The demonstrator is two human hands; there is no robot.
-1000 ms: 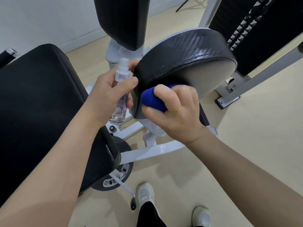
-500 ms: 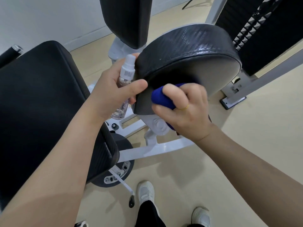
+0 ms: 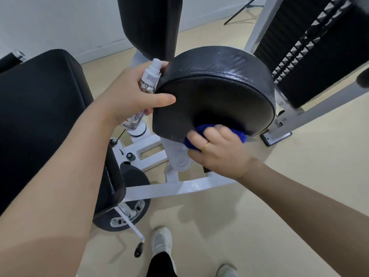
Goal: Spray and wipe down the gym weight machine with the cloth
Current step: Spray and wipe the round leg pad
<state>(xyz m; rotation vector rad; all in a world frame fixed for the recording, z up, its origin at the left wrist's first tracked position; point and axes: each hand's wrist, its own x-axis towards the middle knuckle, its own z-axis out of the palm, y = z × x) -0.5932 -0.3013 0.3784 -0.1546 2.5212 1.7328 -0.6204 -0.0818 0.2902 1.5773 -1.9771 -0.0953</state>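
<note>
A round black padded cushion (image 3: 217,90) of the weight machine is tipped toward me, its flat underside showing. My left hand (image 3: 127,96) holds a small clear spray bottle (image 3: 147,84) with a white cap, and its thumb and fingers also grip the cushion's left edge. My right hand (image 3: 215,150) presses a blue cloth (image 3: 207,130) against the lower part of the underside. A gold ring sits on that hand. Most of the cloth is hidden under my fingers.
A large black seat pad (image 3: 40,116) fills the left. An upright black pad (image 3: 147,25) stands behind. The white frame (image 3: 179,188) runs under the cushion, and the weight stack (image 3: 311,47) rises at the right. My shoes (image 3: 161,240) stand on the beige floor.
The cushion has tilted further toward me, exposing more of its underside. My right hand with the cloth has slid down and right along it. My left hand stayed on the edge.
</note>
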